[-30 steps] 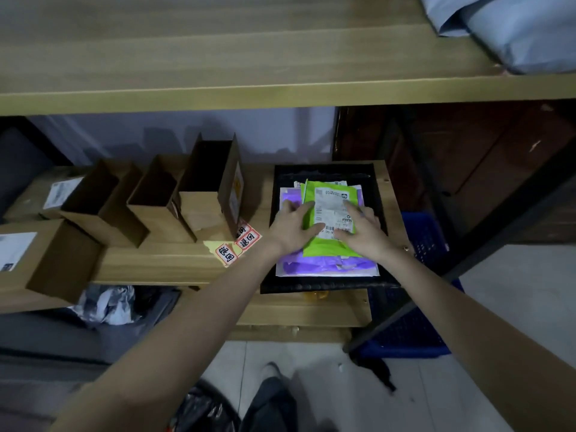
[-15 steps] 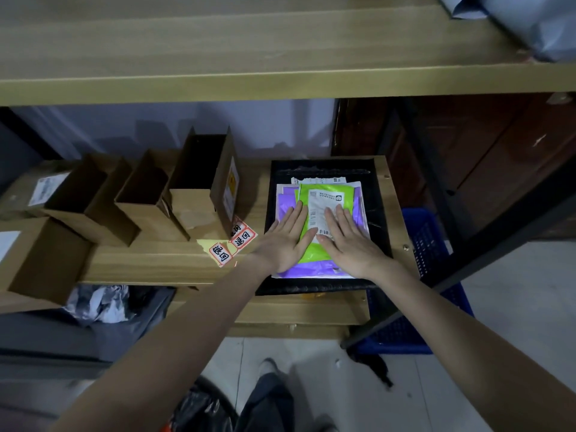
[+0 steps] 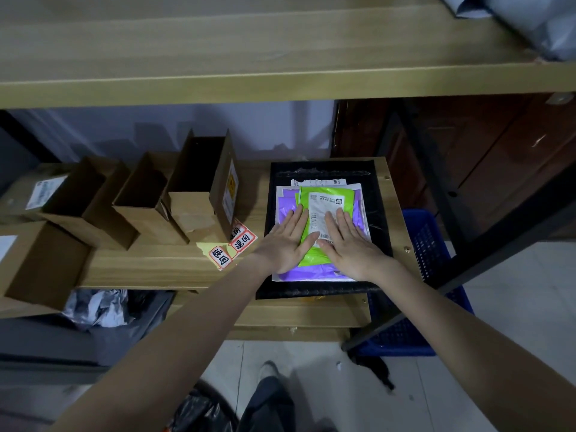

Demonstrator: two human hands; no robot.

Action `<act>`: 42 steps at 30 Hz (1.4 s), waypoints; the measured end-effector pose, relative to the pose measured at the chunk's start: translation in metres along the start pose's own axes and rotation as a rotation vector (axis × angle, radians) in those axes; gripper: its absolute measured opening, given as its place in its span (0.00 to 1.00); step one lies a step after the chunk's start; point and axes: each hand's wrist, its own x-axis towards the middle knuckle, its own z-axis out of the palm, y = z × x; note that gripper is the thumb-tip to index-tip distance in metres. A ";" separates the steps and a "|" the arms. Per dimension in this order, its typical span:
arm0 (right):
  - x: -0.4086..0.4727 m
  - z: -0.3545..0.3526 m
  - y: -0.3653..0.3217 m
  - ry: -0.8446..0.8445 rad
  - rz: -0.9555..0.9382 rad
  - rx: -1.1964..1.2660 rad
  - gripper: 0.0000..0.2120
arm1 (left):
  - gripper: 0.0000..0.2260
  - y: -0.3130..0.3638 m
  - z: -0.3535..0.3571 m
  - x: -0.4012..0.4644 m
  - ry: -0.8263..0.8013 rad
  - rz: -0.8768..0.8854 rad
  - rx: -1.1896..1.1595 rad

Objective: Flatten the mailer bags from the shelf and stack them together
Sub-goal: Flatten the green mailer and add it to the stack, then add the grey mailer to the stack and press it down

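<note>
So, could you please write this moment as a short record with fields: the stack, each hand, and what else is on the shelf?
stack top: green mailer bag with a white label
below it: purple mailer bag, then a white one, all on a large black mailer bag
left hand: flat, fingers straight, pressing the stack
right hand: flat, pressing the green bag
shelf: wooden
beside the stack: open cardboard boxes, red and white stickers
</note>
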 end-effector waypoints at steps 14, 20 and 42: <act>-0.035 -0.051 -0.014 0.113 -0.068 -0.190 0.32 | 0.31 0.019 -0.038 -0.034 0.129 -0.020 0.150; -0.084 -0.098 -0.035 0.196 -0.171 -0.203 0.27 | 0.33 0.040 -0.091 -0.079 0.181 0.090 0.236; -0.222 -0.256 -0.070 0.787 -0.158 -0.188 0.27 | 0.14 0.169 -0.224 -0.182 0.896 0.665 -0.132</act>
